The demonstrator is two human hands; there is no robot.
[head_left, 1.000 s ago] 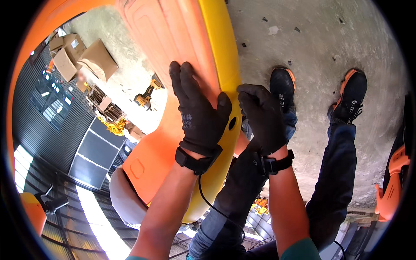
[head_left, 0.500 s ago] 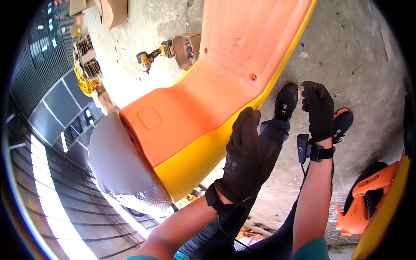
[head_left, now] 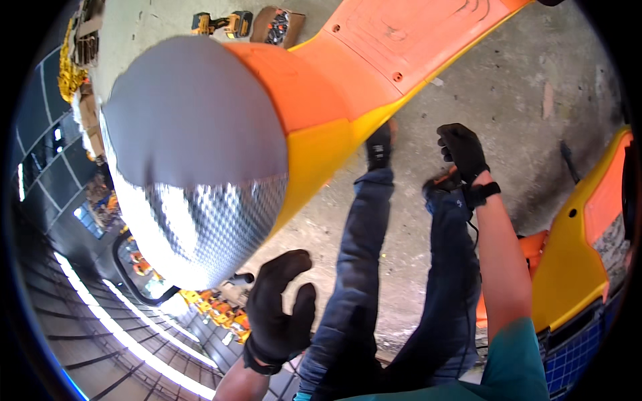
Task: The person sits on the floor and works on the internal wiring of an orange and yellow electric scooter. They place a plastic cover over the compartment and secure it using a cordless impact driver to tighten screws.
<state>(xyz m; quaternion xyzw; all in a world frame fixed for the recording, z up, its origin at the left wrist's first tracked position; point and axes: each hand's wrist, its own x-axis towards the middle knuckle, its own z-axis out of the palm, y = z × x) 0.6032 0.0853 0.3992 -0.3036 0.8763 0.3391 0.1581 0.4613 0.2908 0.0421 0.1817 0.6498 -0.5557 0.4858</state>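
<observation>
A scooter-like vehicle body fills the upper left, with an orange deck point(head_left: 408, 50) and a yellow side panel point(head_left: 319, 157). At its near end sits a rounded seat point(head_left: 200, 113), grey on top and silvery, patterned below. My left hand point(head_left: 281, 307), in a black glove, hovers just below the seat's lower right side, thumb and fingers apart and nothing visible between them. My right hand point(head_left: 463, 152), also black-gloved, is raised over the floor to the right of the body. Its fingers are curled closed, and whatever they hold, if anything, is hidden.
A yellow-black cordless power tool point(head_left: 223, 24) and an open cardboard box of small parts point(head_left: 277, 28) lie on the concrete floor beyond the seat. Another yellow-orange body point(head_left: 568, 260) stands at right. My shoes and legs occupy the middle. A black bar point(head_left: 124, 267) juts below the seat.
The view has shifted, so the grey seat appears larger and nearer. My left hand has gone from beside the yellow panel to below the seat, its thumb now spread. My right hand stays curled.
</observation>
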